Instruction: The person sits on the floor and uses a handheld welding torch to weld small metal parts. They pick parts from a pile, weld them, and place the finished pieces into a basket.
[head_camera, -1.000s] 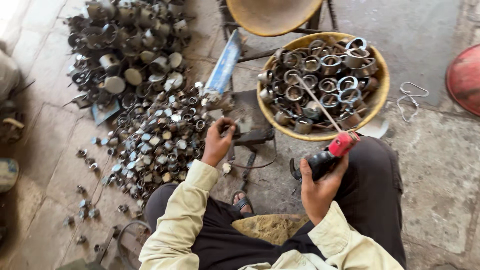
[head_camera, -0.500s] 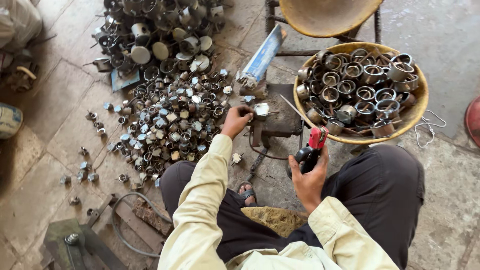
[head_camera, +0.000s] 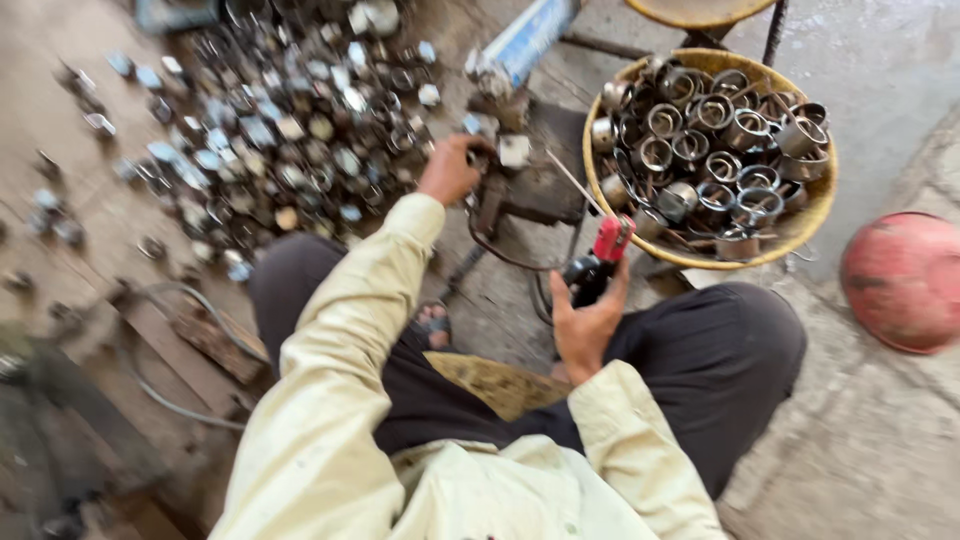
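My left hand (head_camera: 450, 168) is stretched forward and closed on a small grey metal piece (head_camera: 513, 150) at the dark metal block (head_camera: 540, 185) on the floor; motion blur hides the exact finger contact. My right hand (head_camera: 585, 322) sits nearer my body, clenched round the black grip of a red-and-black welding electrode holder (head_camera: 600, 255). Its thin rod (head_camera: 575, 183) runs up and to the left, long axis aimed at the piece, tip just short of it. So the workpiece lies ahead and left of the right hand, with the left hand already on it. A round yellow basket of steel rings (head_camera: 815, 205) sits to the right, and a loose heap of small metal fittings (head_camera: 270, 130) to the left.
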